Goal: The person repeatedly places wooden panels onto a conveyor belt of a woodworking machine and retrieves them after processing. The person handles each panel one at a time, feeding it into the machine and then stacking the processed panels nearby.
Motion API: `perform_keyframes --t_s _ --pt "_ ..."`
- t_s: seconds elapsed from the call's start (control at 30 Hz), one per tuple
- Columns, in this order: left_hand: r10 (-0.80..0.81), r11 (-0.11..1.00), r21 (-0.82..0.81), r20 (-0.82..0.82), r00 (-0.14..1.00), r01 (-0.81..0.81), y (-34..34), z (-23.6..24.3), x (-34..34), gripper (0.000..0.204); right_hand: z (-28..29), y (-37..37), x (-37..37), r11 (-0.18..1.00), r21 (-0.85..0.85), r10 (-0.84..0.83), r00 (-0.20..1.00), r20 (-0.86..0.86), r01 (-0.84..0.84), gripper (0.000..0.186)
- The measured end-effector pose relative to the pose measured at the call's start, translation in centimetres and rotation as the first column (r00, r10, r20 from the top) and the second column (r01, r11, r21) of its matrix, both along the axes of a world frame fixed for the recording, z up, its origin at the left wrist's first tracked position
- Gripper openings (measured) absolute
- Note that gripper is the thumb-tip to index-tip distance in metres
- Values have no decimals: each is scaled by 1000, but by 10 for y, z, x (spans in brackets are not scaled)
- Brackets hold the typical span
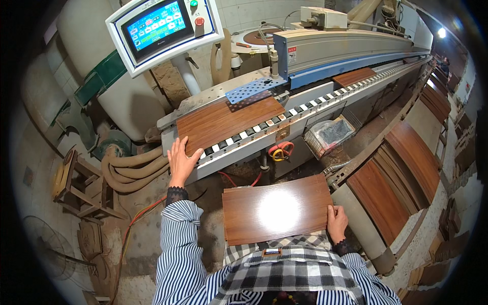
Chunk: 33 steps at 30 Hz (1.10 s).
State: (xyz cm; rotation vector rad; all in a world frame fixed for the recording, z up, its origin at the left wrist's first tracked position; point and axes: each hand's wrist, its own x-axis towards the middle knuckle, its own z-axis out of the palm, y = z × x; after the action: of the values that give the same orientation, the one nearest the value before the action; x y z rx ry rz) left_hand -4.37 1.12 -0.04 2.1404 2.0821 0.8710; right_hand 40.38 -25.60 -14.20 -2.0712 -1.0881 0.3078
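A brown wood-grain board (218,124) lies on the infeed of a long edge-banding machine, beside its black-and-white conveyor chain (244,134). My left hand (182,161) is open, its fingers spread over that board's near left end. Before my waist is a small stack of similar wood-grain boards (244,206), with a bright glare on the top one. My right hand (337,223) grips the stack at its right edge, thumb on top; the fingers underneath are hidden. Farther along the chain another wood-grain board (356,76) lies partly beneath the machine's blue-edged beam (351,53).
A control panel with a lit screen (156,25) stands at the upper left. Hoses (134,168) and a wooden stool (89,185) are on the left. A wire basket (330,136) hangs from the machine's side. Stacked boards (378,195) rest on a roller conveyor at right.
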Motion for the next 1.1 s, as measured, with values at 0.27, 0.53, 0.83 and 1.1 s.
perform_keyframes --t_s 0.27,0.53,0.83,1.1 --pt "6 1000 6 9 1000 -6 -1 2 2 73 11 4 24 994 111 42 913 -407 4 25" --pt "15 1000 -20 -8 1000 -16 0 3 4 73 17 5 16 989 126 144 346 -927 -74 29" --pt "11 1000 -10 4 1000 -11 -2 2 3 74 11 7 15 995 99 104 344 -933 -33 20" --pt "9 1000 -30 -10 1000 -9 -3 5 2 70 12 7 13 994 105 109 350 -930 -29 20"
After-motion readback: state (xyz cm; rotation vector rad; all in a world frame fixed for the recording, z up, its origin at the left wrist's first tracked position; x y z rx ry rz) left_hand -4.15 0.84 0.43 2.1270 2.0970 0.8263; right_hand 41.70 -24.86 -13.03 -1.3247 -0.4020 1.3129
